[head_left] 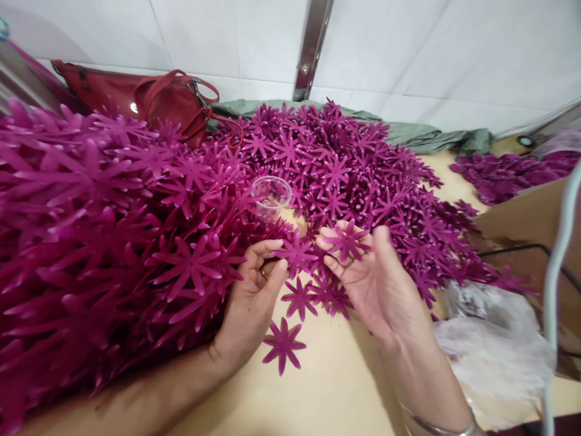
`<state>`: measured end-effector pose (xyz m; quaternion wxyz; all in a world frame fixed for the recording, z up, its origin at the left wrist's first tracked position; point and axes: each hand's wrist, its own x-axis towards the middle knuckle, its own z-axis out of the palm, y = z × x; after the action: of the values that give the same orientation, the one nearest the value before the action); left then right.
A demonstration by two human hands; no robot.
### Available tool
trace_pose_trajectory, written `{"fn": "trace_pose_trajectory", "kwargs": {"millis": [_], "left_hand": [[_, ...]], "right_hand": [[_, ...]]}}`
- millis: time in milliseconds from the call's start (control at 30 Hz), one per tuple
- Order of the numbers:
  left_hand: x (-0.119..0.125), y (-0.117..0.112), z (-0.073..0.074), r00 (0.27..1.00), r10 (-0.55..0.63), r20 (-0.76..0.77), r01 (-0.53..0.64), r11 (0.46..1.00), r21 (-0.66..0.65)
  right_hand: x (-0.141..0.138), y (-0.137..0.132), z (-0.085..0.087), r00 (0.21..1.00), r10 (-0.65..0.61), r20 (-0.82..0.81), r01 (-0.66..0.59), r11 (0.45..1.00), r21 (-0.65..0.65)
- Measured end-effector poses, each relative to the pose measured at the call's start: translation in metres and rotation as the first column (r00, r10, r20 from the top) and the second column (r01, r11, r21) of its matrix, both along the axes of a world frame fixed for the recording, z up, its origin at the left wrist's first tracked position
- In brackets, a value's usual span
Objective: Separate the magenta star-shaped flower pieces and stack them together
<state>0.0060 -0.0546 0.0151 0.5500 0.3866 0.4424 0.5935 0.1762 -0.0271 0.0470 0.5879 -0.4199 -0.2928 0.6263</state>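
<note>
Between the thumb and index finger of my left hand (252, 300) is the tip of a purple artificial flower layer (297, 254) with narrow petals. My right hand (374, 281) is turned palm up, its thumb raised apart from the curved fingers. A second purple flower layer (348, 241) rests on those fingers. Below the hands, a single flower layer (284, 346) lies flat on the pale table (313, 387), with another layer (299, 298) just above it. A clear plastic cup (271, 197) sits behind my left hand among the petals.
A tall heap of purple flower layers (91, 188) fills the left, and another heap (336, 163) spreads behind my hands. A red handbag (122, 91) lies at the back left. Clear plastic bags (494, 345), a pale cable (552, 290) and a cardboard box (517, 227) stand at right.
</note>
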Motion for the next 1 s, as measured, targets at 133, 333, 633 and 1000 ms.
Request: {"fn": "trace_pose_trajectory", "kwargs": {"millis": [133, 333, 633, 1000], "left_hand": [[-0.001, -0.001, -0.001, 1.000, 0.006, -0.009, -0.006, 1.000, -0.030], [-0.001, -0.002, -0.002, 1.000, 0.000, -0.004, 0.000, 1.000, -0.029], [0.001, 0.000, 0.003, 0.991, -0.112, 0.074, 0.112, 0.994, 0.014], [0.001, 0.000, 0.006, 0.984, -0.102, 0.144, 0.107, 0.994, -0.030]], "right_hand": [[0.002, -0.003, -0.004, 0.982, -0.036, 0.187, 0.019, 0.996, 0.091], [0.014, -0.004, -0.003, 0.709, -0.088, 0.700, -0.116, 0.964, 0.239], [-0.010, -0.012, -0.004, 0.376, -0.396, 0.838, -0.240, 0.832, 0.501], [-0.012, -0.012, -0.008, 0.494, -0.314, 0.811, -0.278, 0.826, 0.490]]}}
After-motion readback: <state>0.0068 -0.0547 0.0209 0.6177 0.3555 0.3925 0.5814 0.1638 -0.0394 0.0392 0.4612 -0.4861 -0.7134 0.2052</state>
